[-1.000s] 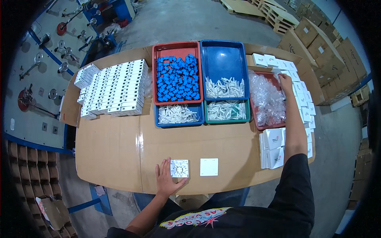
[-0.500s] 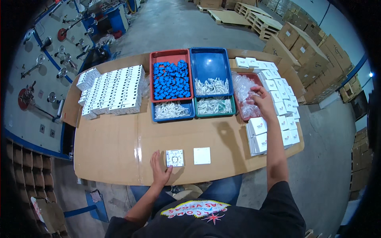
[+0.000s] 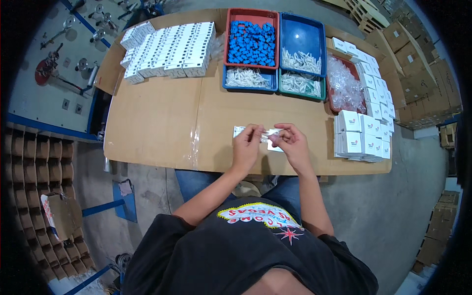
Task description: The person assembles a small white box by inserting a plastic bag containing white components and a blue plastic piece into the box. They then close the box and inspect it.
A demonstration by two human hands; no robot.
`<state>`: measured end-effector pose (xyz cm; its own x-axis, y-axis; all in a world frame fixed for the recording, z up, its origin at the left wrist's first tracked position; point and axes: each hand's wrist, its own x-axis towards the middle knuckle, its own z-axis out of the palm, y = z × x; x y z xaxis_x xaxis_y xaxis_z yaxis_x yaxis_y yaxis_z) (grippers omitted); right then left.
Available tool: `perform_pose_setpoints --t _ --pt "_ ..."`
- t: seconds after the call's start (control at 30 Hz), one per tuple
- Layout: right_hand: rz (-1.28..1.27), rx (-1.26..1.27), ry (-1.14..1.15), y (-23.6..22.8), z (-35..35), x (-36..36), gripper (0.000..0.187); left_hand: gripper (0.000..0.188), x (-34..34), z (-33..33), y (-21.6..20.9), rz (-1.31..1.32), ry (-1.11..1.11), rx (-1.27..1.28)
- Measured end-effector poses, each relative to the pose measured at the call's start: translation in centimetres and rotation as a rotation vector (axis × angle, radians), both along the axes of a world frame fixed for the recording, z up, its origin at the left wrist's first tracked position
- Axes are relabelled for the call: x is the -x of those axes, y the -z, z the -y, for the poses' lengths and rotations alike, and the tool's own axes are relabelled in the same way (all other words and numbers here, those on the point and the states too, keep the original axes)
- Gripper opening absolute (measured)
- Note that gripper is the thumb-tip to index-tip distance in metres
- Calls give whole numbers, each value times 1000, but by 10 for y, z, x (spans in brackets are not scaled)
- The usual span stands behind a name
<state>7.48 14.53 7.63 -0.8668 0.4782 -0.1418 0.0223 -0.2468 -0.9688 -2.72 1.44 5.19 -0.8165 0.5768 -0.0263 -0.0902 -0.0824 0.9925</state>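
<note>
Over the front middle of the table, my left hand (image 3: 247, 146) and my right hand (image 3: 294, 145) are close together, fingertips pinched on a small clear plastic bag (image 3: 267, 136) stretched between them. Its contents are too small to make out. Behind my left fingers shows part of a white square piece (image 3: 238, 131). A second flat white plate (image 3: 276, 147) lies below my right fingers, partly covered by them. Both pieces rest on the cardboard tabletop (image 3: 152, 128).
Beyond my hands stand a red tray (image 3: 227, 37) of blue parts and blue (image 3: 301, 37) and green (image 3: 324, 91) trays with small white pieces. White boxes (image 3: 177, 49) are stacked at left. At right, a red tray holds clear bags (image 3: 345, 83) beside stacked white packs (image 3: 361, 137).
My right hand has come back from the tray of clear bags to the middle with one bag. My left hand has left the table and grips it too. The view has shifted.
</note>
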Motion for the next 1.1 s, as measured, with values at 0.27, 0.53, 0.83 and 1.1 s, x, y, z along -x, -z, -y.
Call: perform_pose_setpoints --t 0.27,0.53,0.83,1.1 --pt "26 487 37 -1 28 14 26 24 12 15 0 -135 -215 -77" --pt "137 404 -36 8 34 33 14 25 33 41 -7 -156 -179 59" --pt "132 52 74 11 40 32 11 18 36 50 -11 -359 -214 157" --pt "147 -318 93 19 37 27 14 14 18 36 -17 -167 85 214"
